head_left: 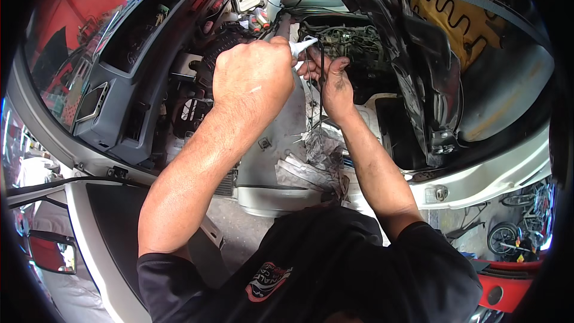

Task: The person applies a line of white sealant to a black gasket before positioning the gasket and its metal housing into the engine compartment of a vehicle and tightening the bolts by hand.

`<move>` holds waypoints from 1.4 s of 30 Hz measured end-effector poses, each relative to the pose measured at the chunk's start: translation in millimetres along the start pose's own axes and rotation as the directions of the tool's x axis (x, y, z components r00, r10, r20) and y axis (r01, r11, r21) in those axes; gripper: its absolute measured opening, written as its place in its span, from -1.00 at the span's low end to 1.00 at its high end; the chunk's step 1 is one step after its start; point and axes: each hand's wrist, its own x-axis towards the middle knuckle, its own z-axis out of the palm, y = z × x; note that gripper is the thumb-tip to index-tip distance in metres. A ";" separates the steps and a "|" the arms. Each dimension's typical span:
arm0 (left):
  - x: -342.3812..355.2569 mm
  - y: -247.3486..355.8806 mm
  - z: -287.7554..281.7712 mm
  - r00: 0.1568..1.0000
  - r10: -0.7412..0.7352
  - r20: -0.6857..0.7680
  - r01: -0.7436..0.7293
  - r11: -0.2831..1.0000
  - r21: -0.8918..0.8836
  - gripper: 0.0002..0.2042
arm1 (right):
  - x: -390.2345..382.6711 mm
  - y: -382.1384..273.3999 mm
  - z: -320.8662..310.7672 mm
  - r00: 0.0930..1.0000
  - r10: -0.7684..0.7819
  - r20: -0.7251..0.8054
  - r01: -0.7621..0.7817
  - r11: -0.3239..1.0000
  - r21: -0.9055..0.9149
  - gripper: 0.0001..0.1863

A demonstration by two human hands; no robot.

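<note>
White plastic: a small pointed piece (303, 45) sticks out of our left hand (254, 75), whose grip is a tight fist around it. Just beyond that tip, our right hand (330, 81) pinches a thin dark wire (321, 84) that hangs down past its palm; that grip is narrow, fingers nearly touching the white tip. Behind both hands we note a tangled wire bundle (347, 39). Left of the fist sits the grey dashboard (128, 93); below the hands, crumpled paper (311, 164).
</note>
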 end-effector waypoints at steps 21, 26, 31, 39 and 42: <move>-7.6 6.1 4.9 0.997 0.013 -0.077 -0.018 0.998 -0.057 -0.80 | 4.4 7.9 -0.6 0.997 0.025 -0.067 -0.027 0.999 -0.020 0.08; -9.4 6.3 7.2 0.997 0.008 -0.072 -0.013 0.998 -0.067 -0.81 | 5.2 2.7 3.9 0.993 0.052 -0.102 -0.049 0.998 0.026 0.15; -10.5 8.5 8.4 0.998 0.001 -0.069 -0.006 0.997 -0.073 -0.80 | 6.2 3.0 -0.6 0.997 0.030 -0.071 -0.031 0.999 -0.017 0.14; -13.8 8.6 10.0 0.999 0.027 -0.041 -0.031 0.995 -0.096 -0.81 | 7.2 2.8 -0.3 0.997 0.042 -0.062 -0.041 0.999 0.026 0.10; -14.7 9.7 9.6 1.000 0.010 -0.020 -0.013 0.992 -0.127 -0.81 | 6.9 -2.2 3.6 0.994 0.060 -0.092 -0.051 0.994 0.095 0.08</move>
